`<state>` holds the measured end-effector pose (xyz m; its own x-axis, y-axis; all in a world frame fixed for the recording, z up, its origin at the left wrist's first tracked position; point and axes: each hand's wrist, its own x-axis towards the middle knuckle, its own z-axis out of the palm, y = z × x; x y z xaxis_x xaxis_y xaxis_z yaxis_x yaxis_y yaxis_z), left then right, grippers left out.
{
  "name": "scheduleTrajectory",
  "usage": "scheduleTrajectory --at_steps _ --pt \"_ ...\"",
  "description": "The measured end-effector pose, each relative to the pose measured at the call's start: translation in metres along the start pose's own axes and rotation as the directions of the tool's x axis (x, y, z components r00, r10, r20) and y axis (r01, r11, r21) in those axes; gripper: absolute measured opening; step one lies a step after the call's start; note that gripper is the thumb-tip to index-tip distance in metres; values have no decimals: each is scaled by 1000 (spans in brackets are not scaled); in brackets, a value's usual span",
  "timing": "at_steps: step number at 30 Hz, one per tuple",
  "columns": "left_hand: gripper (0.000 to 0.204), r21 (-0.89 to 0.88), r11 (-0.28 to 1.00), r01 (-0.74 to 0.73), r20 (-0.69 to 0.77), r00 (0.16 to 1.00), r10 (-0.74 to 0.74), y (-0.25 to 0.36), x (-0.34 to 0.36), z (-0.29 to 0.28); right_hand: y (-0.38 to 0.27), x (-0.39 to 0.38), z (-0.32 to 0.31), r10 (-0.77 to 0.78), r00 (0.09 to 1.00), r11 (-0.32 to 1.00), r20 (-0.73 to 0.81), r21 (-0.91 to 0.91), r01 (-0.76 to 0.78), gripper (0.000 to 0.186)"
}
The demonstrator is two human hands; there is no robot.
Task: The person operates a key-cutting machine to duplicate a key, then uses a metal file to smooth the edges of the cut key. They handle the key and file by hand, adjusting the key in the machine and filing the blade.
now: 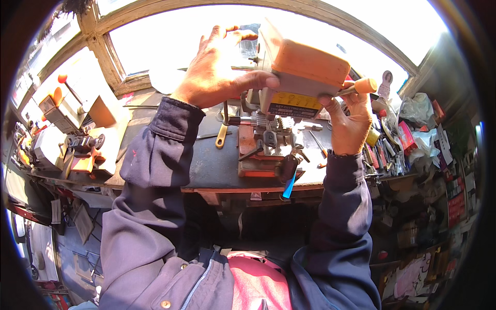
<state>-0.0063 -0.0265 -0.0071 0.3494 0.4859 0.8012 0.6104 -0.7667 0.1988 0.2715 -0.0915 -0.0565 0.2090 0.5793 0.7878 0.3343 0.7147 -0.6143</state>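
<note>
A key-cutting machine with an orange top and grey housing stands on the bench, a yellow and black label on its front. My left hand is at its left side, thumb touching the housing and fingers apart beside a clear plastic piece. My right hand is at the housing's right lower corner, closed on a wooden-handled tool; the tool's other end is hidden. Below sit the machine's clamps, with a key there. A dark key holder with a blue tag hangs at the front.
A second machine stands on the bench at the left. A yellow-handled tool and a screwdriver lie near the clamps. Many hand tools and plastic bags crowd the right side. A wooden window frame rises behind.
</note>
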Motion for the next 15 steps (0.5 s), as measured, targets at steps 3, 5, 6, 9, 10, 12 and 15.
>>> scheduleTrajectory --at_steps 3,5,6,9,10,12,15 --pt "107 -35 999 -4 -33 999 3 -3 0 4 -1 0 1 3 1000 1000 -5 -6 -3 65" --pt "108 -89 996 21 -8 1000 -21 -6 3 5 -1 0 1 12 1000 1000 -5 -7 -12 66" --pt "109 -116 993 34 5 999 -33 -7 4 6 -2 -1 1 28 1000 1000 -11 0 -28 66" --pt "112 -92 995 26 0 1000 -26 -7 7 8 -2 -1 1 21 1000 1000 -17 -14 -21 66" --pt "112 -97 995 30 1 1000 -30 -7 7 8 -2 -1 1 17 1000 1000 -17 -20 -17 66" --pt "111 -101 994 29 17 999 -27 -8 7 7 -2 -1 1 12 1000 1000 -16 -25 -12 66" --pt "111 -93 994 49 43 998 -45 -7 6 7 -1 -1 1 10 1000 1000 -25 -14 -11 64"
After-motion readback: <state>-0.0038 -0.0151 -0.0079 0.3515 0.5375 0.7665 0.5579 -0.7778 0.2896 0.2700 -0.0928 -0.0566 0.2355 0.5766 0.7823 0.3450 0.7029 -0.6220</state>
